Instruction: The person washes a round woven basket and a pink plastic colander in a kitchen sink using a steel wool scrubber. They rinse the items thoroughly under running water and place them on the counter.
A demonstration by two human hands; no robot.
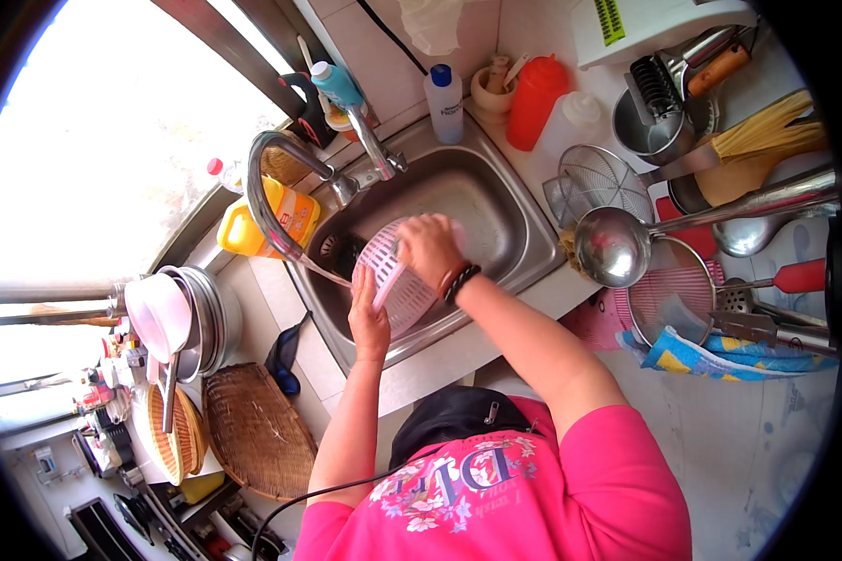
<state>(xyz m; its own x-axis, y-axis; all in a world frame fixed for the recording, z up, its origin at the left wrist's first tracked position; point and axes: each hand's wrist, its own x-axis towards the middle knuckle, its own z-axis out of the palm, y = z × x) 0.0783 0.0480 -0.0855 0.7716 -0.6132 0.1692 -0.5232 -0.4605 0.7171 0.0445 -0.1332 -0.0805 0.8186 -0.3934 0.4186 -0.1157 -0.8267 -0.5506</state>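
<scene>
A pale pink slotted plastic basket [410, 298] is tilted over the steel sink [491, 200]. My left hand [370, 319] holds its near-left rim, fingers pointing up along the edge. Curled against the basket's upper part is my right hand [428, 245], with a dark braided band at the wrist. A small greenish pad [396, 247] shows at its fingertips, mostly hidden by the fingers. From the curved chrome faucet [270, 221], a stream of water [326, 272] falls onto the basket beside my left fingers.
A yellow jug [256, 221] stands left of the faucet. Behind the sink are a blue-capped bottle [443, 105] and a red squeeze bottle [537, 102]. A ladle [614, 245] and strainers hang at right. Stacked metal basins [214, 322] and a woven tray [256, 428] are at left.
</scene>
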